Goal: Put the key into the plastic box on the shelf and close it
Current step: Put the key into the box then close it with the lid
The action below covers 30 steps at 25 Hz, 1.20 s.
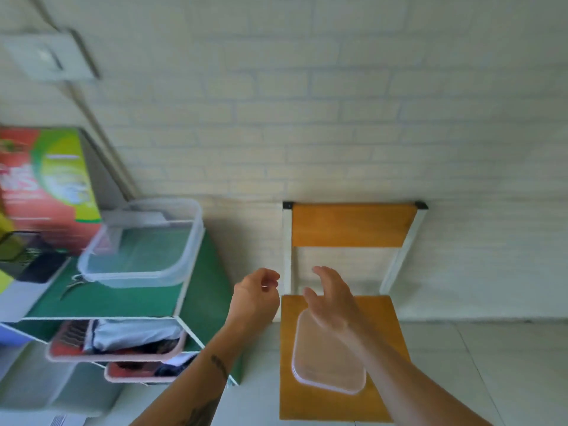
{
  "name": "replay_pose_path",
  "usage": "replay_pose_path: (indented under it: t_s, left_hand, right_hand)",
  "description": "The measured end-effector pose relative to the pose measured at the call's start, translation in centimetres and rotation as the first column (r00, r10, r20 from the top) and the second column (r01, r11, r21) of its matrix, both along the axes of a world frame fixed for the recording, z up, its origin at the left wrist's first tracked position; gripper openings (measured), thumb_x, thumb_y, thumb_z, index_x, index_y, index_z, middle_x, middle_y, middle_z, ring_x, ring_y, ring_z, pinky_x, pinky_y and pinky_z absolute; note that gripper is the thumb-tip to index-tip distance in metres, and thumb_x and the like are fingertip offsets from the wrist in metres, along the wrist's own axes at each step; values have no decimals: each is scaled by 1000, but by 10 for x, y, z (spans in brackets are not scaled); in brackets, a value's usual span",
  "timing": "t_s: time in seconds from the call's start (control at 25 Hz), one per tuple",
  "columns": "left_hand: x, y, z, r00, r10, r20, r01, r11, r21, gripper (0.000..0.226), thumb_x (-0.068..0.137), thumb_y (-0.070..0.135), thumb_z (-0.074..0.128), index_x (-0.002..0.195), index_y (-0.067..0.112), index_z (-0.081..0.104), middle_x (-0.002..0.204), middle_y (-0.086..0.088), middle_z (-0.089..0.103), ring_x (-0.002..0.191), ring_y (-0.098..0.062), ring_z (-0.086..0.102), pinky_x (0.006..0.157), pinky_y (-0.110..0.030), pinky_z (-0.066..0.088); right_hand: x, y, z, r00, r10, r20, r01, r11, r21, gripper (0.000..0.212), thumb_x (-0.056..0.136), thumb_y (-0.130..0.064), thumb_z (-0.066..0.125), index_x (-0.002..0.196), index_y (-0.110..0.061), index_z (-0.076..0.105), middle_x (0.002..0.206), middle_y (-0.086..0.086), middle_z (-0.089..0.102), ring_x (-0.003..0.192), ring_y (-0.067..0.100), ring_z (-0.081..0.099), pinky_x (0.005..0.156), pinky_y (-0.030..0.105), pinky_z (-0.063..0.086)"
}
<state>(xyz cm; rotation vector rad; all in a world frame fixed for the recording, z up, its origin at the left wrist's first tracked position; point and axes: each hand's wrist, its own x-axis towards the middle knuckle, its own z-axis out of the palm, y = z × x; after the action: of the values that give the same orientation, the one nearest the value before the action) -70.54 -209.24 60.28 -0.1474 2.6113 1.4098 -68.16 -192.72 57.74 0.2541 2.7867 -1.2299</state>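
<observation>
A clear plastic box (144,256) stands without its lid on the green top of the shelf (123,299) at the left. Just in front of its near-left corner lies a small metal thing, likely the key (73,284). The box's clear lid (322,367) lies flat on the seat of a yellow chair (350,226). My left hand (256,295) hovers between shelf and chair with its fingers curled; a thin bright glint shows at the fingertips, and blur hides whether it holds anything. My right hand (330,298) is open, fingers spread, just above the lid's far end.
A red and green carton (46,186) and dark items stand at the left of the shelf top. Below, pink trays (116,342) hold cloth and oddments. The chair stands against a pale brick wall (307,103) on a tiled floor.
</observation>
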Motion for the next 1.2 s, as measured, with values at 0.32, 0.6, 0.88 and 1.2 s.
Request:
replay_pose_path:
  t_s: [0.32,0.6,0.88,1.2]
  left_hand:
    - [-5,-100,53,972,105,-208,-115,993,-32,30,84,7,48,93,27,69,88,5,72,68,-7,65,49,-5,42]
    - [-33,-221,57,955,151,-257,-164,986,-32,31,84,6,50,98,25,70,91,7,72,81,-7,65,74,-22,51]
    - [-68,-353,25,907,234,-349,-266,963,-48,24,84,6,53,95,21,69,86,1,71,79,-21,64,74,-31,49]
    - [-94,-404,-44,970,-146,-195,34,872,-488,57,76,7,54,131,22,52,127,-5,51,113,-30,49,94,-45,49]
  right_hand:
    - [-42,-89,65,951,243,-190,-240,970,40,58,96,-33,54,148,-15,36,155,4,38,141,18,34,114,31,28]
    - [-75,-211,73,904,369,-215,-340,926,162,62,94,-38,55,149,-18,34,153,4,40,139,22,38,113,35,33]
    - [-95,-314,58,893,447,-45,-399,836,377,64,94,-38,54,149,-16,32,153,5,39,139,25,36,113,42,33]
    - [-102,-351,33,881,449,151,-452,701,552,32,93,-37,52,120,-20,53,109,3,57,99,27,57,83,42,49]
